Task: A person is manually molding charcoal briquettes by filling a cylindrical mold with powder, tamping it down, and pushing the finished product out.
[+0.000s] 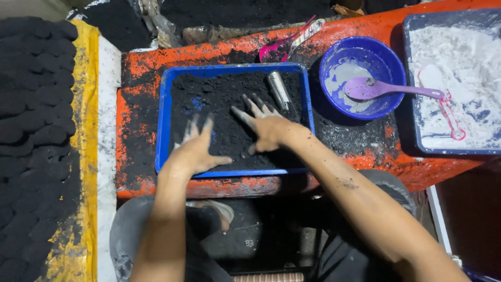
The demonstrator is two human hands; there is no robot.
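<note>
A blue rectangular tray point(163, 120) on an orange table holds a layer of black powder point(224, 99). My left hand point(195, 149) lies flat on the powder near the tray's front left, fingers spread and dusted black. My right hand point(263, 125) presses flat on the powder in the tray's middle, fingers spread toward the back. A short metal cylinder point(278, 90) lies in the powder just beyond my right fingertips. Neither hand holds anything.
A blue bowl point(386, 57) with white residue holds a purple spoon point(386, 89). A dark tray of white powder point(454, 78) with a pink scoop is at the right. A pink scoop point(279, 48) lies behind the tray. Rows of black lumps point(31, 130) fill the left side.
</note>
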